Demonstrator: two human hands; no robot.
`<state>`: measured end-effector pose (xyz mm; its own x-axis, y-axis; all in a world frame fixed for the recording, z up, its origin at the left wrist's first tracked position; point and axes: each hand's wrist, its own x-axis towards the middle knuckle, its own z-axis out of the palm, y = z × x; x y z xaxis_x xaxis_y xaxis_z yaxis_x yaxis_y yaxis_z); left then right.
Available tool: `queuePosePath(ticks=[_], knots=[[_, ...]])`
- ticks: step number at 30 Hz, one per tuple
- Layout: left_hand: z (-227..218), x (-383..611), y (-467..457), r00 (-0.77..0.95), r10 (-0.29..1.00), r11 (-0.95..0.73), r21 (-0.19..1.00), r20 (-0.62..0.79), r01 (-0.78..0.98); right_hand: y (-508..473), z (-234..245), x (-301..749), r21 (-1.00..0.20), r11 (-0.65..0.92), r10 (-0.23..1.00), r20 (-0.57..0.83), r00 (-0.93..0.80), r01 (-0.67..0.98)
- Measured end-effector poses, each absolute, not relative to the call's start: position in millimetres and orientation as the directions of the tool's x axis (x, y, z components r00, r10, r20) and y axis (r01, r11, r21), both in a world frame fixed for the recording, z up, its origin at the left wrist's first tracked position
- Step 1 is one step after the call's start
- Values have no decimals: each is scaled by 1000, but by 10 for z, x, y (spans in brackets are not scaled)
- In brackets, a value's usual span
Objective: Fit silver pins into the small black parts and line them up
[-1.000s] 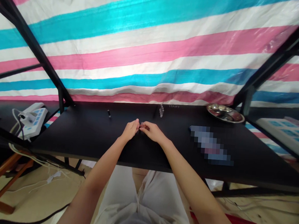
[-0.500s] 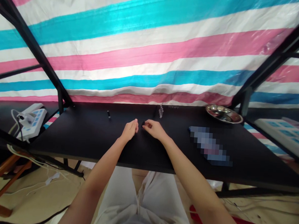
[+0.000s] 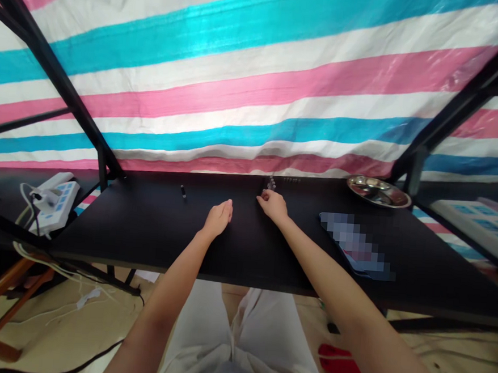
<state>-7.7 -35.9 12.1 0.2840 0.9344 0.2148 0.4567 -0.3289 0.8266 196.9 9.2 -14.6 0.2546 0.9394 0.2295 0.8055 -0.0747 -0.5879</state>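
Note:
Near the middle of the black table, my left hand (image 3: 218, 218) rests on its side with the fingers curled together. Whatever lies inside that palm is hidden. My right hand (image 3: 274, 206) reaches further back, thumb and fingertips pinched; what they hold, if anything, is too small and dark to make out. Just beyond those fingertips is a cluster of small clear pieces (image 3: 271, 184), partly covered by the hand. A row of tiny pieces (image 3: 292, 180) lies at the back edge. To the left, a small black cylinder with a light band (image 3: 183, 192) lies apart from both hands.
A shiny metal divided plate (image 3: 379, 193) sits at the back right of the black table (image 3: 135, 229). In front of it lies a blurred-out flat blue object (image 3: 356, 245). White power strips (image 3: 60, 204) are at the left, and black metal frame posts flank the table.
My right hand has moved away from my left, rightward and back to the clear pieces. The small black thing seen at its fingertips earlier is no longer distinguishable. My left hand has barely moved.

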Motion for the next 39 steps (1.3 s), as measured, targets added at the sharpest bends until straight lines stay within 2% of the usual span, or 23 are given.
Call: queuePosePath(ticks=[8,15,23,33,36,39], knots=[[135,-83,-375,297,924,-364,796,242,484,100,-122,1970,-563,-112,950,182,255,819],[131,-81,-372,299,925,-360,796,236,486,123,-20,2107,-485,-170,971,68,230,858],[101,-72,-365,312,923,-359,798,226,484,-19,-18,2141,-502,-260,914,147,377,825],[99,-65,-371,320,919,-369,791,231,488,-57,-46,2128,-441,-305,908,133,398,844],[80,-65,-351,235,939,-334,837,252,434,-53,-54,2125,-437,-304,910,131,394,846],[85,-88,-287,-31,955,-275,919,295,282,-61,-45,2130,-437,-294,917,123,380,850]])
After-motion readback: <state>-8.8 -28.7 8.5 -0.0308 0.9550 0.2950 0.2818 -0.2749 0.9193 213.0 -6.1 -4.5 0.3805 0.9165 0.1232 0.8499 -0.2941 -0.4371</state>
